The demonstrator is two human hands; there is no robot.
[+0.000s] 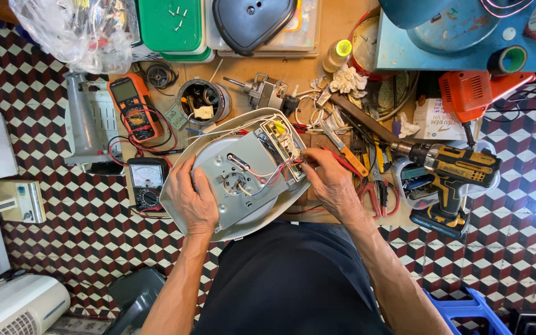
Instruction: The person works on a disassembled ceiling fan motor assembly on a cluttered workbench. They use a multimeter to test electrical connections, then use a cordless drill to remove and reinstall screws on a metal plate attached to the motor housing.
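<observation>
Left hand (195,200) lies flat on the grey metal plate (243,180) of the opened appliance base (178,162), fingers (184,174) spread and pressing, grasping nothing. Right hand (333,185) sits at the base's right edge, its fingers (310,156) pinched among the red and white wires (277,170) beside the small circuit board (283,146). Just right of those fingers lie pliers (379,198); further right rests a yellow cordless drill (454,177). Left of the left fingers, an analog meter (147,180) and an orange multimeter (133,107) sit on the wooden tabletop (336,25).

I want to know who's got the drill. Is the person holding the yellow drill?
No. The yellow drill lies on the bench to the right, while both hands, left hand and right hand, are on the opened appliance.
</observation>
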